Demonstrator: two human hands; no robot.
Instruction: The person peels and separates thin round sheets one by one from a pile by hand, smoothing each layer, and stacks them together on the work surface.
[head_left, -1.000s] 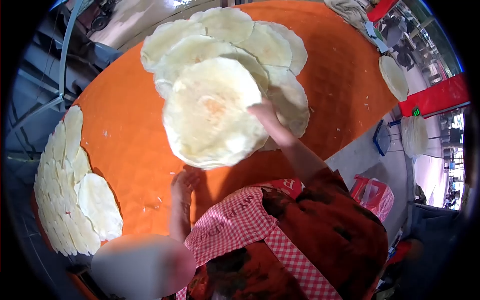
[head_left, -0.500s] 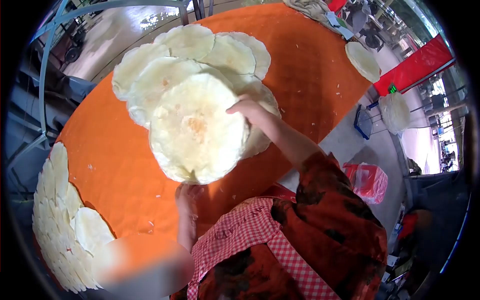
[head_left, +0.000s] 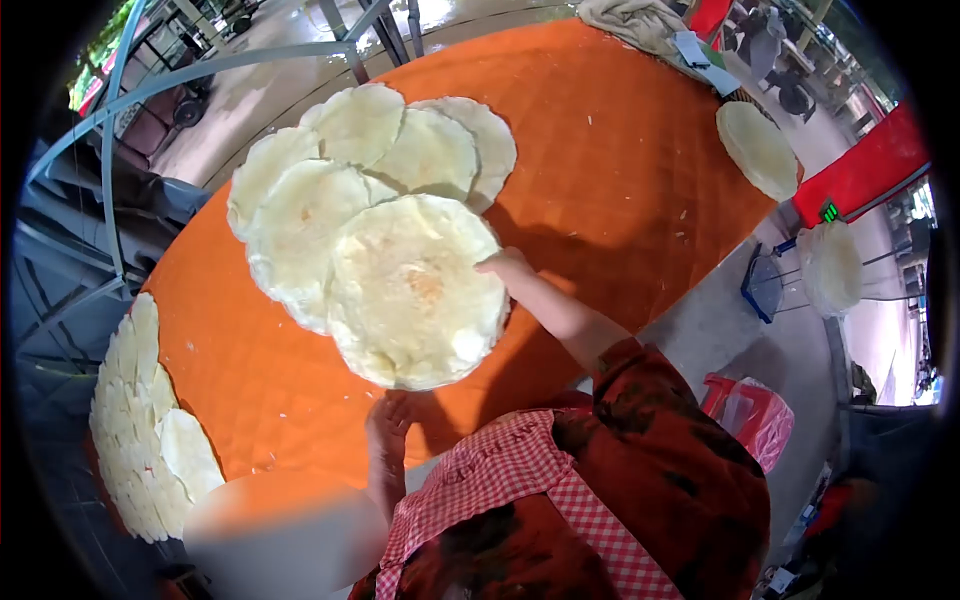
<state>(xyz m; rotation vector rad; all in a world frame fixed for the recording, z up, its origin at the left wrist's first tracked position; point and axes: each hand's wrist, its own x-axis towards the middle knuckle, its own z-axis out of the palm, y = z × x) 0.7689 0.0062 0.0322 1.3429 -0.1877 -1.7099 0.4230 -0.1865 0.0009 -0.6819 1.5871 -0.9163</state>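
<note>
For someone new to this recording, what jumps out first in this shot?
The broad orange surface, with the big pale round near its middle, the right hand at its right edge. Just beyond, more thin rounds overlap in a loose cluster. Then the dense, scale-like spread of pale pieces along the left edge.

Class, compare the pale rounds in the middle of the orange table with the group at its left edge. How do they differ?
The middle rounds overlap loosely, showing broad faces; the left-edge group overlaps tightly, showing mostly narrow strips.
The right hand is at the edge of the front round in the middle; no hand touches the left-edge group.
Both are pale, thin and on the orange table.
</note>
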